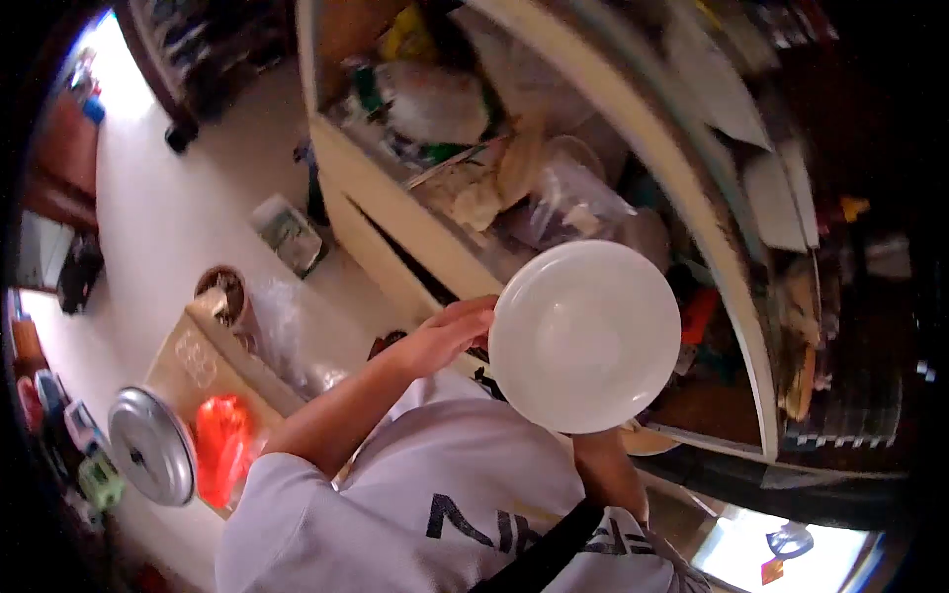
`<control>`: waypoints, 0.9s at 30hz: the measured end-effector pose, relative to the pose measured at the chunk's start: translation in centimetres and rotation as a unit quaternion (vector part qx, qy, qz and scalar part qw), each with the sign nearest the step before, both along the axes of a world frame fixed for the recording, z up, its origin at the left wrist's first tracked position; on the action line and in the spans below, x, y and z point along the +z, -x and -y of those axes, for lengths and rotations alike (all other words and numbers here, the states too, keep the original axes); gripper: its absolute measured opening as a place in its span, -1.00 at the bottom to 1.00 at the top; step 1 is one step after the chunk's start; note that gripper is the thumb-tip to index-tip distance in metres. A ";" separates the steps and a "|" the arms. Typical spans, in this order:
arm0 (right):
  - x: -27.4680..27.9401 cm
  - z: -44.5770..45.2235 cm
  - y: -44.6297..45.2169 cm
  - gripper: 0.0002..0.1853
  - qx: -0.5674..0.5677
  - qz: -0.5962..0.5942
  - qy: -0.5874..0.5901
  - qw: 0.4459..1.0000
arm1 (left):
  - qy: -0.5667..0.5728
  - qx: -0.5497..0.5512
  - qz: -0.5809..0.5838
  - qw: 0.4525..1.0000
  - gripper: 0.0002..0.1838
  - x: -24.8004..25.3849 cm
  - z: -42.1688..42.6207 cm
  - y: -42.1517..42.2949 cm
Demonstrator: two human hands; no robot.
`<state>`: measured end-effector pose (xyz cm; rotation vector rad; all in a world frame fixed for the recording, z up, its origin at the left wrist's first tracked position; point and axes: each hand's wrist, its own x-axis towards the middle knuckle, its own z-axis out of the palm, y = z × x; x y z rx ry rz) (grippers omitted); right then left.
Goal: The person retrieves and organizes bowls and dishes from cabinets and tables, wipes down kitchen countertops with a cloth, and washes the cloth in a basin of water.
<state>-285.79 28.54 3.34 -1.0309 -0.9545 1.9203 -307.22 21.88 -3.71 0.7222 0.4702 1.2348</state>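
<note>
Dark lettering is crossing the shirt (425, 494), partly covered by a strap; full word unreadable. One white dish (583, 336) is sitting centre-right. Left hand (450, 341) is touching its left rim, fingers extending; grip unclear. Right hand is hiding behind it, state unclear. One metal lid (150, 445), lower left. Cluttered cabinet (376, 222) is standing on pale floor (148, 277).

A cream-edged wooden cabinet shelf (361, 203) carries a green-and-white plastic bag (435, 104). On the pale smooth floor (148, 227) sits a rectangular light-coloured container (288, 237).
</note>
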 end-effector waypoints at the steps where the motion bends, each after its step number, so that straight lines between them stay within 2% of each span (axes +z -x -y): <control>1: -0.7 0.0 0.9 -0.60 0.013 0.007 0.014 1.000 | -0.021 0.026 -0.033 0.999 -0.50 0.1 0.4 0.8; 4: -2.9 -0.3 2.8 -0.60 0.042 0.034 0.046 0.997 | 0.015 0.028 0.015 0.999 -0.52 -1.1 1.6 2.6; 8: -4.7 -0.1 4.0 -0.59 0.060 0.058 0.079 0.993 | 0.036 0.076 0.014 0.996 -0.54 -3.4 4.0 3.5; 11: -5.5 -0.1 4.7 -0.59 0.060 0.067 0.093 0.992 | 0.090 0.100 0.070 0.988 -0.53 -4.6 5.1 4.0; 14: -5.8 -0.1 5.1 -0.59 0.059 0.072 0.096 0.991 | 0.136 0.081 0.105 0.982 -0.48 -4.9 5.4 4.7; 17: -5.9 -0.2 5.3 -0.59 0.058 0.072 0.100 0.991 | 0.131 0.080 0.067 0.986 -0.46 -5.6 5.2 4.9; 21: -5.8 -0.6 5.8 -0.58 0.070 0.062 0.098 0.991 | 0.120 0.075 0.095 0.985 -0.43 -4.9 4.9 4.7; 24: -5.5 -0.8 5.5 -0.58 0.077 0.049 0.097 0.991 | 0.105 0.092 0.113 0.984 -0.55 -2.9 4.7 4.6; 27: -5.2 -0.9 4.8 -0.58 0.086 0.034 0.096 0.991 | 0.084 0.089 0.077 0.989 -0.53 -2.8 4.6 3.9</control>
